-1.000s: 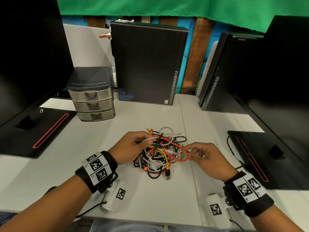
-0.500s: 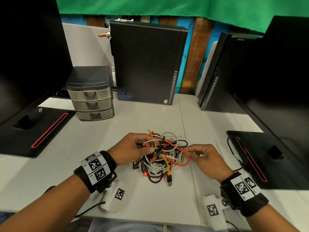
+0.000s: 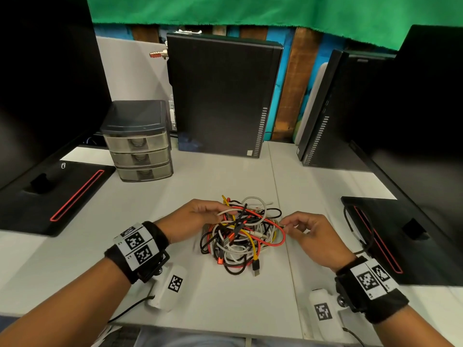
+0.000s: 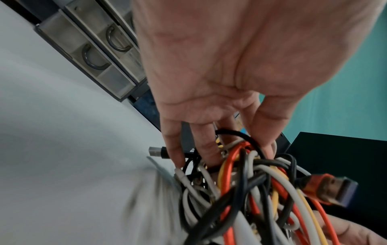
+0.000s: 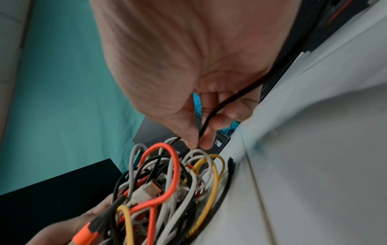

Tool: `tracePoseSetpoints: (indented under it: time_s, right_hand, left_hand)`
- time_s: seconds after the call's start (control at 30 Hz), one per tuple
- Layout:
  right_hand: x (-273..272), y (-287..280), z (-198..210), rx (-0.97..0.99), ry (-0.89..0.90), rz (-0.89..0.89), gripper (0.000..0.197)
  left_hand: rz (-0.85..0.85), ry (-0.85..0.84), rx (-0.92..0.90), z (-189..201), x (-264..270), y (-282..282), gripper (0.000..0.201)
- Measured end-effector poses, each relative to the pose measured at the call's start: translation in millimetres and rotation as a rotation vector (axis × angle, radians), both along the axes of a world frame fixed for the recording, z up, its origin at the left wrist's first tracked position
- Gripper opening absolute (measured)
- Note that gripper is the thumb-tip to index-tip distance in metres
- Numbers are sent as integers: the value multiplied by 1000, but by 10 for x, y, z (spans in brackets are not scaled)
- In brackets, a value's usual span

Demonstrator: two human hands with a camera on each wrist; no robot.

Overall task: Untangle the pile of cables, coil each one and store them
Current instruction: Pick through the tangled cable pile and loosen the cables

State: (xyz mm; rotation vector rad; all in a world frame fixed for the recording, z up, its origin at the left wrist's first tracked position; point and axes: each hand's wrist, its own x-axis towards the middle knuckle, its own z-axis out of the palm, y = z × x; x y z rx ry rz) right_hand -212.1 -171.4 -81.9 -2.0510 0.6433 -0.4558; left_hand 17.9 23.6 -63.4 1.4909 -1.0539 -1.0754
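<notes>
A tangled pile of cables [image 3: 243,234] in white, black, orange-red and yellow lies on the white table [image 3: 225,296] between my hands. My left hand [image 3: 216,213] is at the pile's upper left. In the left wrist view its fingers [image 4: 207,149] dig into the strands while the thumb [image 4: 356,232] presses from the other side, so it grips the bundle. An orange USB plug [image 4: 326,190] sticks out beside it. My right hand [image 3: 284,223] is at the right edge of the pile, where its thumb and forefinger [image 5: 206,142] pinch a thin strand.
A small grey three-drawer unit [image 3: 140,144] stands at the back left, its drawers closed. Two black computer towers [image 3: 220,96] [image 3: 325,108] stand behind. Black monitor bases [image 3: 50,196] [image 3: 400,241] flank the work area. White tagged devices [image 3: 170,286] [image 3: 323,309] lie near the front edge.
Both hands have stayed at the pile. The right fingertips have drawn together into a pinch at its right edge, and the strands have shifted slightly.
</notes>
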Motion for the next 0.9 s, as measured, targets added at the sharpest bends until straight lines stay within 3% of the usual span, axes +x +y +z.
tracePoseSetpoints:
  time_s: [0.27,0.47,0.63,0.83,0.9]
  right_hand:
    - [-21,-69,-18,-65,36,-7,20]
    - [-26,-84,-18,-78,73,-21,20]
    - [2,-23,43,83,158,113,26]
    - [555,46,226,-283,227,6,26]
    - [718,182,310,-427,145,-48,30]
  left_hand:
    - [-119,32,38,-28,92,72,57]
    - [-78,-47,25,-34,65,70,53]
    - [-24,-117,5,-53,39,45,41]
    - [215,-279,-2,-47,183,14,33]
    - [370,-342,42,-58,276,30,27]
